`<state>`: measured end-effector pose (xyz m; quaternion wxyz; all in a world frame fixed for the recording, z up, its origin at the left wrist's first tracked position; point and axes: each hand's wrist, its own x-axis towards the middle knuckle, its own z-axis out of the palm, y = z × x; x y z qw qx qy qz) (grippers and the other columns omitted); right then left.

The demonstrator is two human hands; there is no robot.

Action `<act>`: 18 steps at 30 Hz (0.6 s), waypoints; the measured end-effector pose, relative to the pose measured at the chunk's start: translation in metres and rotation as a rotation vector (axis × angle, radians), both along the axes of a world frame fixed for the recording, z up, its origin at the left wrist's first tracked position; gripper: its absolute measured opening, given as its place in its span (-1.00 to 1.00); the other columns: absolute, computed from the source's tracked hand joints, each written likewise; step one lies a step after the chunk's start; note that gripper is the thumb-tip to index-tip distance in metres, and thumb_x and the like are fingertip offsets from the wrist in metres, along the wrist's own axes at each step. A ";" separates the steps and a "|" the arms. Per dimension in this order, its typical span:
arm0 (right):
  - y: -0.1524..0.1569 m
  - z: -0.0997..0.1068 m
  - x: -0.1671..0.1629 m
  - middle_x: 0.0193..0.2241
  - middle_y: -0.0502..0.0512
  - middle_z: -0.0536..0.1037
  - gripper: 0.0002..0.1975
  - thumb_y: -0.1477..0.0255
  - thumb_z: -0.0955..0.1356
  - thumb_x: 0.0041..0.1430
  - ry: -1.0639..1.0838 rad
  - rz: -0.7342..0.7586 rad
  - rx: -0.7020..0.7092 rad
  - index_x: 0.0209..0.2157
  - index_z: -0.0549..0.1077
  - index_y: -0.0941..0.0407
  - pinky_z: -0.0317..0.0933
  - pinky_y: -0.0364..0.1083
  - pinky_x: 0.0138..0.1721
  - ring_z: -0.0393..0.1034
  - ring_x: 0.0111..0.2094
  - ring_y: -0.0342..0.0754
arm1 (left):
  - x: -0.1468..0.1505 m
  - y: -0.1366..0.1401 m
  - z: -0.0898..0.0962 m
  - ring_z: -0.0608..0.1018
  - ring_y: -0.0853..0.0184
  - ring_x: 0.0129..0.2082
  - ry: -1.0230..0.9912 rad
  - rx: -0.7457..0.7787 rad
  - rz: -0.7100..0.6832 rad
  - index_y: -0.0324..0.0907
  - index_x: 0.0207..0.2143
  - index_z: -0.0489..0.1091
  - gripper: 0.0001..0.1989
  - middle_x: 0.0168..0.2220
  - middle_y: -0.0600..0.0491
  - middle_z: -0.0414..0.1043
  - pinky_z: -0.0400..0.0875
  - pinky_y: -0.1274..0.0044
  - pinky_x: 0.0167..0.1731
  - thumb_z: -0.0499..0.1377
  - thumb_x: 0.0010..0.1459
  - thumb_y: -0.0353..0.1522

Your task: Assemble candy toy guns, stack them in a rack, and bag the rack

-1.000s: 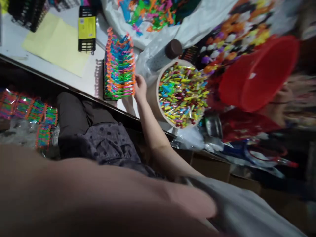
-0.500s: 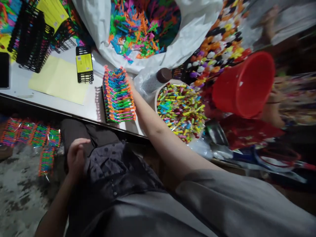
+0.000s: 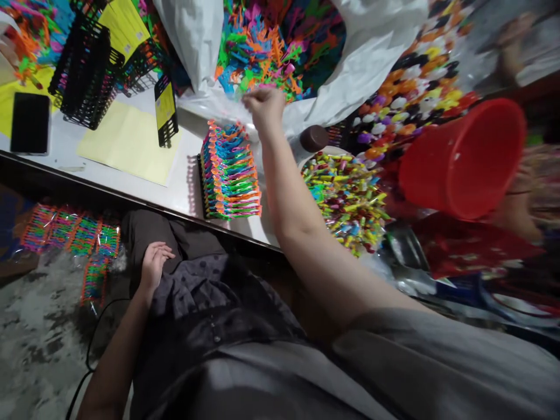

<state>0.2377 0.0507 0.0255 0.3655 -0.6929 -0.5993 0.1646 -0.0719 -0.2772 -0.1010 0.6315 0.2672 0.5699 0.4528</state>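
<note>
My right hand [image 3: 265,108] is raised at the near rim of a large white sack [image 3: 363,87], its fingers pinched together. What they hold, if anything, cannot be made out; clear plastic film shows beside the fingertips. Below it on the table stands a black rack packed with rows of small colourful plastic figures [image 3: 231,172] in orange, green, blue and pink. My left hand [image 3: 157,259] rests on my thigh with its fingers loosely stretched out, holding nothing. Inside the sack lie many loose plastic figures [image 3: 258,46] of similar colours.
Right of my forearm are a brown-capped bottle [image 3: 314,139], a tub of small wrapped pieces [image 3: 350,198] and a red bucket [image 3: 459,157]. Leftward lie a yellow-labelled black rack [image 3: 166,111], yellow paper [image 3: 126,143], stacked black racks [image 3: 85,70] and a phone [image 3: 30,122]. Filled packs [image 3: 83,233] lie lower left.
My right hand, hidden behind the filled rack before, has come up into sight at the sack's rim. My left hand still lies on my thigh. The whole view has shifted slightly.
</note>
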 end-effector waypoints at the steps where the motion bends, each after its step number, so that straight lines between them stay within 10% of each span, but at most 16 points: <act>1: 0.000 0.016 -0.003 -0.36 0.06 0.54 -0.75 0.37 0.26 0.17 -0.005 -0.018 0.071 -0.31 0.47 0.27 0.32 -0.08 -0.07 0.45 -0.23 -0.16 | 0.001 -0.002 -0.001 0.51 0.41 -0.47 0.009 0.017 0.005 -0.20 -0.23 0.24 -0.72 -0.39 0.07 0.39 0.39 0.51 -0.34 0.08 0.01 -0.25; 5: -0.035 0.079 -0.014 -0.34 0.06 0.49 -0.67 0.40 0.12 0.22 -0.026 -0.076 0.519 -0.32 0.46 0.22 0.27 -0.13 -0.07 0.46 -0.18 -0.16 | 0.007 -0.015 0.005 0.50 0.40 -0.43 0.098 0.082 0.052 -0.21 -0.27 0.29 -0.74 -0.39 0.05 0.40 0.39 0.51 -0.30 0.12 0.02 -0.23; 9: -0.138 0.113 -0.036 -0.37 0.00 0.47 -0.77 0.31 0.24 0.22 -0.032 0.179 0.970 -0.36 0.46 0.12 0.28 -0.06 -0.11 0.46 -0.19 -0.08 | 0.016 -0.027 0.051 0.52 0.34 -0.32 0.056 0.135 0.028 -0.21 -0.25 0.35 -0.73 -0.36 -0.01 0.47 0.40 0.45 -0.16 0.14 0.06 -0.21; 14: -0.279 0.110 -0.085 -0.30 -0.11 0.55 -0.85 0.48 0.29 0.23 -0.379 1.045 0.690 -0.22 0.47 -0.01 0.28 -0.13 -0.26 0.43 -0.27 -0.21 | 0.030 -0.034 0.133 0.51 0.08 -0.03 -0.400 0.245 -0.103 -0.11 0.10 0.22 -0.18 0.07 -0.19 0.38 0.46 0.29 -0.13 0.13 -0.11 0.17; 18: -0.316 0.122 -0.114 -0.35 0.00 0.56 -0.82 0.42 0.25 0.28 -0.410 1.508 0.295 -0.23 0.48 0.10 0.27 -0.13 -0.26 0.40 -0.32 -0.17 | 0.030 -0.036 0.160 0.55 0.18 -0.10 -0.259 0.133 0.070 -0.03 0.10 0.19 -0.41 0.04 -0.09 0.42 0.49 0.34 -0.13 0.18 0.05 -0.06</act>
